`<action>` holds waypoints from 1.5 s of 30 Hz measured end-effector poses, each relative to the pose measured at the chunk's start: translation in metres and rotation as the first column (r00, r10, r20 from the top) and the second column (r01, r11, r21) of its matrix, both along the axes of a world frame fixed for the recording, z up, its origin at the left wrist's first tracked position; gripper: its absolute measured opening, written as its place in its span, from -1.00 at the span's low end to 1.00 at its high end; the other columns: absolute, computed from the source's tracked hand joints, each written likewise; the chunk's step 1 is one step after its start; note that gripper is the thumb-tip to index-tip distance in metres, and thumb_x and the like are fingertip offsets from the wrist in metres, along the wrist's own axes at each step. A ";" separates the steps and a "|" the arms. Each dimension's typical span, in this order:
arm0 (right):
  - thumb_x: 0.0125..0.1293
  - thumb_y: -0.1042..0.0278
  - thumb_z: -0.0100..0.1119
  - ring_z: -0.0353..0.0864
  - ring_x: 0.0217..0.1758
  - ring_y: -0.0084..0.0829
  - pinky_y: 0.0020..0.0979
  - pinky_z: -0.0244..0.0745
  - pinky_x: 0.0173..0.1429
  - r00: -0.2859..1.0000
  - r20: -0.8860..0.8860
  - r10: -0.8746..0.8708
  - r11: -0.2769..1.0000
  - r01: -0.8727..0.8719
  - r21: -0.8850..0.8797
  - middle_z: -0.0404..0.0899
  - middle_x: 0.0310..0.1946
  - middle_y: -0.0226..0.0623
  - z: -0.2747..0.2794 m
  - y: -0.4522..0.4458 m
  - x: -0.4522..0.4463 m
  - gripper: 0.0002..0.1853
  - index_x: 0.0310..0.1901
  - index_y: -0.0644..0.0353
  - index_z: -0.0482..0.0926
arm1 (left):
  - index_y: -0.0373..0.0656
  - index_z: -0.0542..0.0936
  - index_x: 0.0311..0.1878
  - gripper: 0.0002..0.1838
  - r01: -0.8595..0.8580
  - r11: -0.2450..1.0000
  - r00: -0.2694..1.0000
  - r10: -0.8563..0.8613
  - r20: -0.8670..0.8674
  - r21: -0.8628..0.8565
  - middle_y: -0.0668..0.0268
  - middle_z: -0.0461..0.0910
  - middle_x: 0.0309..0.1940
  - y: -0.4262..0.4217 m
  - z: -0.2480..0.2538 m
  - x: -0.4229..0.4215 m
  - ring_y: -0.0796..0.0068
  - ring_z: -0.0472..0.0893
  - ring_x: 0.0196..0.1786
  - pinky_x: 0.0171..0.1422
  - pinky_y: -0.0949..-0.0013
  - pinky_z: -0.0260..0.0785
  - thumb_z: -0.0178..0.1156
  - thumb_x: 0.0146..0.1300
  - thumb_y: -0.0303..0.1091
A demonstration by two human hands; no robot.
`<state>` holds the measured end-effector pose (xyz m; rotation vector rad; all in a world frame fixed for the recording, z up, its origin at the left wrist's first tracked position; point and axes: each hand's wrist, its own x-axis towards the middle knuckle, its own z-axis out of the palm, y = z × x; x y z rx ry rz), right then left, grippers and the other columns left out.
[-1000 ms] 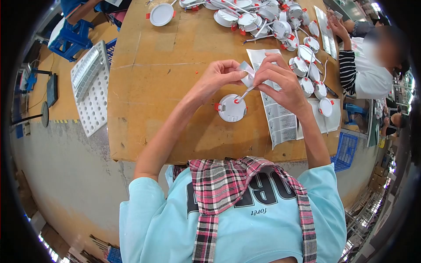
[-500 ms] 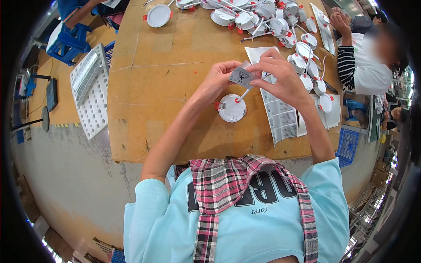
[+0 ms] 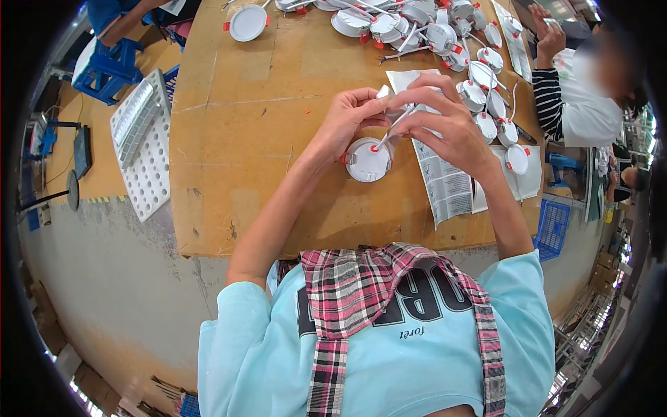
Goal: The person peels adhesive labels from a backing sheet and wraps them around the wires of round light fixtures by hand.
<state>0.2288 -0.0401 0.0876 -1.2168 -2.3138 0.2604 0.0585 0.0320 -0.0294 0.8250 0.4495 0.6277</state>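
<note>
A round white downlight (image 3: 367, 164) lies on the table just below my hands, its red-tipped spring clips at the sides. Its white cable (image 3: 384, 141) rises from a red spot on the housing up to my fingers. My left hand (image 3: 353, 117) is closed in a pinch on a small silver label (image 3: 383, 92), of which only a pale edge shows. On the cable side, my right hand (image 3: 445, 124) has its fingers bent around the cable, with its fingertips partly hidden. Under and beside that hand lies a printed label sheet (image 3: 446, 191).
A heap of downlights (image 3: 417, 31) with cables covers the far right of the table. A single downlight (image 3: 248, 23) lies at the far left. A person in a striped sleeve (image 3: 548, 94) sits at the right. A perforated white board (image 3: 149, 167) stands left, a blue crate (image 3: 551, 229) right.
The printed label, face-up between both hands before, is now turned at the cable, with its print out of sight. My right fingers have come onto the cable. The downlight has shifted slightly upward.
</note>
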 end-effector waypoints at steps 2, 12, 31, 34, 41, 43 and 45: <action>0.01 0.44 0.37 0.40 0.17 -0.32 -0.20 0.35 0.27 0.996 0.042 0.075 0.997 -0.075 -0.010 0.60 -0.15 -0.60 0.002 -0.001 0.005 -0.90 -0.39 0.12 0.65 | -0.24 0.65 -0.18 -0.79 0.014 0.998 1.000 -0.013 -0.014 0.053 0.31 0.68 -0.27 0.002 0.002 -0.001 0.58 0.66 -0.22 -0.02 0.45 0.56 0.22 0.36 -0.27; 0.02 0.42 0.36 0.43 0.12 -0.35 -0.04 0.22 0.44 0.981 0.107 0.161 0.979 -0.145 -0.142 0.61 -0.36 -0.53 0.013 -0.001 0.024 -0.92 -0.40 0.12 0.67 | -0.21 0.69 -0.28 -0.78 -0.004 0.996 0.991 0.015 -0.129 0.088 0.37 0.68 -0.38 0.000 -0.003 0.010 0.65 0.61 -0.34 -0.15 0.52 0.50 0.31 0.29 -0.23; 0.10 0.49 0.36 0.42 0.04 -0.30 -0.28 0.38 0.14 0.996 -0.057 -0.066 0.956 0.047 -0.289 0.59 -0.25 -0.44 -0.001 0.000 0.020 -0.86 -0.30 0.18 0.60 | -0.20 0.68 -0.21 -0.78 -0.167 0.981 0.980 0.176 -0.091 0.101 0.44 0.65 -0.36 -0.020 0.007 0.005 0.73 0.57 -0.29 -0.09 0.54 0.44 0.26 0.33 -0.23; 0.12 0.44 0.36 0.43 0.02 -0.31 -0.27 0.34 0.15 0.994 -0.003 -0.114 0.953 0.108 -0.284 0.60 -0.28 -0.41 -0.002 0.003 0.018 -0.87 -0.29 0.18 0.62 | -0.25 0.68 -0.20 -0.77 -0.202 0.974 0.975 0.210 -0.075 0.106 0.39 0.67 -0.34 -0.022 0.004 0.006 0.70 0.60 -0.29 -0.09 0.51 0.47 0.25 0.33 -0.25; 0.15 0.37 0.35 0.43 -0.02 -0.30 -0.25 0.29 0.17 0.987 -0.014 -0.158 0.950 0.148 -0.273 0.61 -0.32 -0.37 -0.008 0.007 0.015 -0.84 -0.25 0.20 0.66 | -0.28 0.67 -0.05 -0.76 -0.206 0.972 0.971 0.217 -0.103 0.111 0.33 0.70 -0.24 -0.023 0.004 0.005 0.61 0.65 -0.19 0.04 0.42 0.53 0.20 0.37 -0.31; 0.15 0.37 0.34 0.43 -0.03 -0.30 -0.25 0.30 0.16 0.986 -0.010 -0.164 0.947 0.155 -0.283 0.61 -0.32 -0.37 -0.009 0.008 0.014 -0.84 -0.24 0.20 0.66 | -0.28 0.66 -0.03 -0.76 -0.202 0.976 0.974 0.209 -0.084 0.079 0.31 0.70 -0.21 -0.022 0.003 0.004 0.58 0.66 -0.17 0.04 0.40 0.54 0.20 0.37 -0.32; 0.16 0.37 0.34 0.43 -0.04 -0.30 -0.26 0.30 0.15 0.986 -0.010 -0.167 0.944 0.157 -0.290 0.61 -0.32 -0.38 -0.010 0.009 0.014 -0.84 -0.23 0.20 0.67 | -0.28 0.66 -0.02 -0.76 -0.181 0.983 0.981 0.183 -0.064 0.036 0.29 0.69 -0.18 -0.021 0.000 0.003 0.55 0.67 -0.15 0.04 0.38 0.56 0.19 0.37 -0.34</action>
